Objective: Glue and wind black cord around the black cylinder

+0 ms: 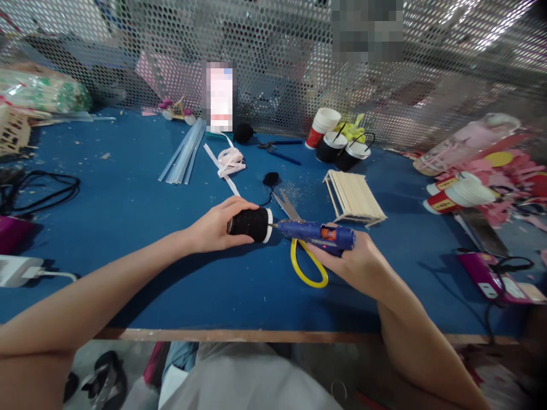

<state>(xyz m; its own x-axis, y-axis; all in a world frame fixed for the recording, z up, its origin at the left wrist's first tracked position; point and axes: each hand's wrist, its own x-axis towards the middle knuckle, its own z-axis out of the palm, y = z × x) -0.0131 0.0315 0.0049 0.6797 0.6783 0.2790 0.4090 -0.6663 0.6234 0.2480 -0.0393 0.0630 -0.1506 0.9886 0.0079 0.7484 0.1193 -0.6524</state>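
My left hand [216, 225] is wrapped around a paper cup [251, 224] covered in black yarn, lying on its side with its white rim facing right. In my right hand [361, 259] is a blue hot glue gun [299, 229], a small red light showing on it. The glue gun's nozzle points left, at or very close to the cup's rim; whether they touch I cannot tell. Partly under the gun lie yellow-handled scissors [314, 279] with their blades apart. A black yarn bundle [270, 179] sits just behind the cup, a strand trailing toward it.
Behind are clear glue sticks [183, 151], pale ribbon [231, 161], pliers [280, 149] and a lit phone [220, 97]. A small wooden-stick frame [356, 196] and several cups [327, 122] stand right of centre. Purple power strips [487, 273] with cables lie at both sides. Perforated metal mesh [273, 62] closes off the back.
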